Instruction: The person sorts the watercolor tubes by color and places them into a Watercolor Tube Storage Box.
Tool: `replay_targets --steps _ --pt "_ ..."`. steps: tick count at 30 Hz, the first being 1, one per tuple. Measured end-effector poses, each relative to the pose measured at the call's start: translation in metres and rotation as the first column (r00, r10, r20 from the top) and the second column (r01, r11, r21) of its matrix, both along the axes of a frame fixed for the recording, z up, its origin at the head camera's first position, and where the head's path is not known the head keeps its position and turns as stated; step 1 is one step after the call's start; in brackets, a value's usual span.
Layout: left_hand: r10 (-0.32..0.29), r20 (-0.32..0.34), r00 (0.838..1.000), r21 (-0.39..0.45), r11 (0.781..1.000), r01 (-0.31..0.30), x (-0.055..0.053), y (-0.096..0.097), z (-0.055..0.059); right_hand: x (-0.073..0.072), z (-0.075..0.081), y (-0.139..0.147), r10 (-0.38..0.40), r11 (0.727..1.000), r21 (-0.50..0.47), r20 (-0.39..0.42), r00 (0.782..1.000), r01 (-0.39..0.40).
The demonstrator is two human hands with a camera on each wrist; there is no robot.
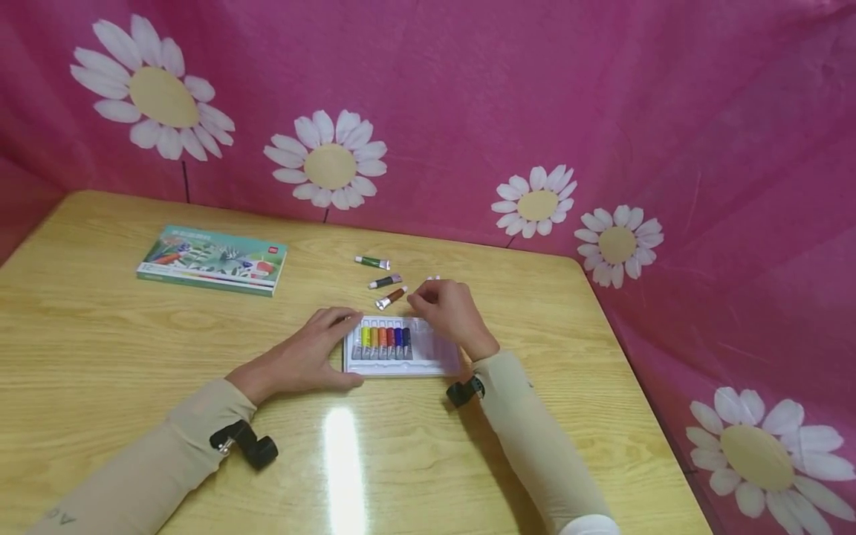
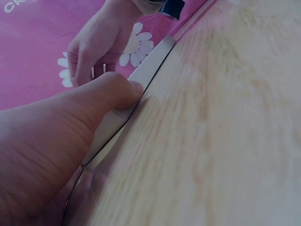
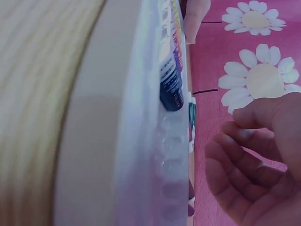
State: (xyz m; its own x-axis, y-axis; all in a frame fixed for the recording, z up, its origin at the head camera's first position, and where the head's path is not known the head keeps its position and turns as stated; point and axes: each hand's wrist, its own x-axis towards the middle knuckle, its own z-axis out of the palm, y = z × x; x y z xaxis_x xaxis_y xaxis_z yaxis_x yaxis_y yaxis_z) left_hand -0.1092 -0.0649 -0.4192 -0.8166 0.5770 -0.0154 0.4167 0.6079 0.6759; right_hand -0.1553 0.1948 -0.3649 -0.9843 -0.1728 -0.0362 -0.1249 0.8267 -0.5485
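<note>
A white plastic tray [image 1: 384, 368] lies on the table, with a row of several paint tubes [image 1: 383, 343] in its left part. My left hand [image 1: 310, 353] grips the tray's left end, thumb on the near side and fingers on the far side. Over the tray's right part hovers my right hand [image 1: 451, 316], its fingers loosely curled; in the right wrist view no object shows between them. Beyond the tray lie a green tube [image 1: 372, 262], a black tube [image 1: 386, 281] and a brown tube [image 1: 391, 298]. Another tube [image 1: 433, 278] is mostly hidden behind the right hand.
A teal printed box [image 1: 212, 260] lies at the back left of the wooden table [image 1: 200, 334]. Behind the table and along its right side hangs a pink cloth [image 1: 435, 89] with white daisies.
</note>
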Motion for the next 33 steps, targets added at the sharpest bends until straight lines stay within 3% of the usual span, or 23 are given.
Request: replay_targets --steps 12,25,33 --pt "-0.005 -0.016 1.0 0.024 1.0 0.006 -0.001 -0.001 -0.002 -0.03 0.002 -0.019 0.011 0.998 -0.068 -0.014 1.0 -0.012" --pt "-0.002 -0.038 0.999 0.02 1.0 0.003 0.0 -0.004 -0.001 -0.067 0.013 -0.038 0.088 0.992 0.096 -0.003 0.996 -0.087" --pt "-0.007 -0.037 0.999 0.035 0.999 0.009 0.0 -0.003 -0.003 -0.082 0.01 -0.051 0.214 0.958 0.204 -0.053 0.975 -0.199"
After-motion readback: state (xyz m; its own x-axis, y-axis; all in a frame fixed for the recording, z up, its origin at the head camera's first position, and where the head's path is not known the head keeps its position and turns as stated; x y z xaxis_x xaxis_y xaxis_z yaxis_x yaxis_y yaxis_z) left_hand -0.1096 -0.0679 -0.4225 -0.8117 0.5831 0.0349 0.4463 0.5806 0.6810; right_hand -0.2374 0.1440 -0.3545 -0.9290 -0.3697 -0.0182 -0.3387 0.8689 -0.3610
